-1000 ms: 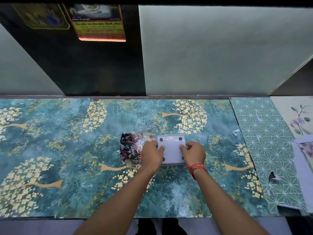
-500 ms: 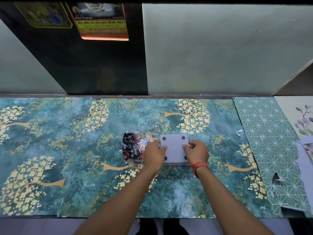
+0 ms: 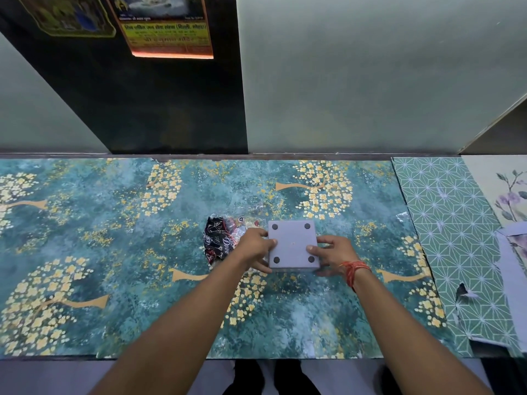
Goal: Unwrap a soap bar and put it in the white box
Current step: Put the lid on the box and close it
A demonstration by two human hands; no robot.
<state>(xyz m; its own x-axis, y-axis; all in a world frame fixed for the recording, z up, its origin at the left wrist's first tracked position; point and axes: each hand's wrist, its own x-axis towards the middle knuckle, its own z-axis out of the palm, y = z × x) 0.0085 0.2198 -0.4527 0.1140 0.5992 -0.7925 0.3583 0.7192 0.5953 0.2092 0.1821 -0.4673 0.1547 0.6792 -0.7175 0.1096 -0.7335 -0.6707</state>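
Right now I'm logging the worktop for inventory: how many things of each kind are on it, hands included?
White box: 1
Crumpled soap wrapper: 1
Hands, left hand and right hand, both gripping the box: 2
Total: 4

Single head-worn wide-angle view, looking forward and steeply down. Table (image 3: 114, 252) spans full width across middle of frame, near edge low in frame, far edge against wall (image 3: 356, 81). Both forearms enter from bottom, hands meet just right of centre, at close range. Strip of floor and dark footwear visible below near edge. Straight lines bow toward frame edges. No second view.
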